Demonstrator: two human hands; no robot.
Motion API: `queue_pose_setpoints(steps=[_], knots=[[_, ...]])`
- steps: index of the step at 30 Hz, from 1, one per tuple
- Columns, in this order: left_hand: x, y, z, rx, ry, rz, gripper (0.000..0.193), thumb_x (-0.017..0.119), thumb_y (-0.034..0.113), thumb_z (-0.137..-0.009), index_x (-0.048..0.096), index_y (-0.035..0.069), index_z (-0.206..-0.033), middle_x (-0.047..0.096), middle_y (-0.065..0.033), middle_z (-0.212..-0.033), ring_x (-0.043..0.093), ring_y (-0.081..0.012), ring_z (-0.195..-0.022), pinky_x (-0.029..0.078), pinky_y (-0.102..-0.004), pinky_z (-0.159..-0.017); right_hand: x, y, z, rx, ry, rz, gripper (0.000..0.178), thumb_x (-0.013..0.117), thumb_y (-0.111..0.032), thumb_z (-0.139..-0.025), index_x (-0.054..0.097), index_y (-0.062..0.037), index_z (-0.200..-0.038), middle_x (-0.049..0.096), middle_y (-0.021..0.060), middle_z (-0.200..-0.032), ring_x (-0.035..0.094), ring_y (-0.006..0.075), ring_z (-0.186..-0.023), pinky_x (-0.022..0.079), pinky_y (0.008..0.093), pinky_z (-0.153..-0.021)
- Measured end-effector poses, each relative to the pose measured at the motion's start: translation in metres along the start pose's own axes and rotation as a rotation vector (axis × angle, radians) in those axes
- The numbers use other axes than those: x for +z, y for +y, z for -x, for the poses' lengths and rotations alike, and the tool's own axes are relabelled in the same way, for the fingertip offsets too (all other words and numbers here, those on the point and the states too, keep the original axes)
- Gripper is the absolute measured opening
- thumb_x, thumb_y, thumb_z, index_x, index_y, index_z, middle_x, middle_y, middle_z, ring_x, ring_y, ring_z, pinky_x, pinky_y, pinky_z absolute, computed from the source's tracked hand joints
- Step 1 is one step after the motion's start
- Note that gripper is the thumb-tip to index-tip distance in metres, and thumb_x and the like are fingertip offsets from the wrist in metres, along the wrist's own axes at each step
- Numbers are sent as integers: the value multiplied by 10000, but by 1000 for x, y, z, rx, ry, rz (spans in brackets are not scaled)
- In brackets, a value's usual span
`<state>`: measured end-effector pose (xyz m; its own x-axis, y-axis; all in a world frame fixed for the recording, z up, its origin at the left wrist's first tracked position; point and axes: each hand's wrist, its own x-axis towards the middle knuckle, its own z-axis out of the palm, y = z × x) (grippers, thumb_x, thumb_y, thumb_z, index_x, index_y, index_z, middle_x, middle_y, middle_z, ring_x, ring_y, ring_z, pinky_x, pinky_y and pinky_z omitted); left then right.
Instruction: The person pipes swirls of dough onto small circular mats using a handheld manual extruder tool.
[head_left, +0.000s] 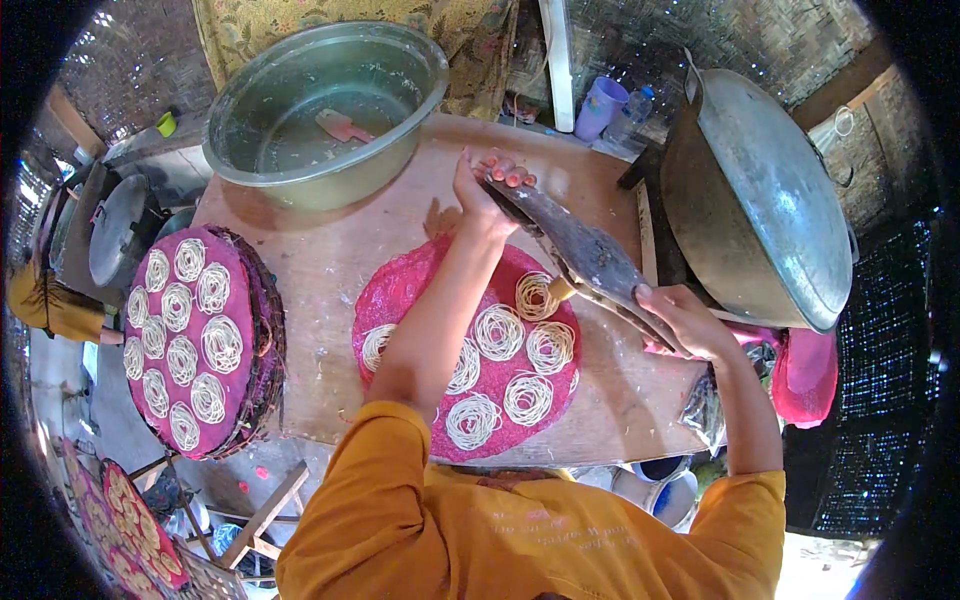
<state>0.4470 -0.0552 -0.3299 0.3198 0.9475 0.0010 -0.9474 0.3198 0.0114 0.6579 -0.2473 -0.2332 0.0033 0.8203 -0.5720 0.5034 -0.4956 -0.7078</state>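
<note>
Both hands hold a dark, worn wooden hand press [590, 245] with two long boards, tilted above the table. At its upper-left end my left hand [487, 190] is closed, fingers curled over the edge. My right hand [692, 318] grips its lower-right end, thumb on top. A short pale cylinder [561, 288] sticks out from the press's underside. Below it lies a round pink mesh mat [410, 300] bearing several coiled nests of pale noodle strands. The nest [537, 297] closest to the cylinder is at the mat's upper right. My left forearm hides part of the mat.
A large green basin [230, 165] with a pink scraper [342, 126] stands on the table's far left. Stacked pink mats [232, 430] with noodle nests sit left. A big lidded metal pot [690, 190] stands right. Behind are a purple cup [601, 106] and plastic bottle [636, 105].
</note>
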Motion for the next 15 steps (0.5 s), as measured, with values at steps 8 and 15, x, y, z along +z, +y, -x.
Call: queue_pose_setpoints(steps=[8, 15], knots=[[-8, 34, -30, -58, -125, -106, 437, 342, 489, -886, 386, 165, -596, 359, 19, -479, 393, -154, -441, 379, -345, -535, 22, 26, -54, -100, -112, -184, 575, 423, -602, -872, 547, -66, -1040, 603, 60, -803, 584, 110, -682, 479, 253, -583], [-6, 73, -9, 91, -176, -105, 381, 343, 391, -902, 380, 179, -588, 356, 57, -471, 394, -113, -419, 389, -296, -518, 23, -27, -59, -36, -171, 102, 574, 379, -602, -890, 552, -55, -923, 538, 13, -705, 518, 94, -614, 450, 250, -561]])
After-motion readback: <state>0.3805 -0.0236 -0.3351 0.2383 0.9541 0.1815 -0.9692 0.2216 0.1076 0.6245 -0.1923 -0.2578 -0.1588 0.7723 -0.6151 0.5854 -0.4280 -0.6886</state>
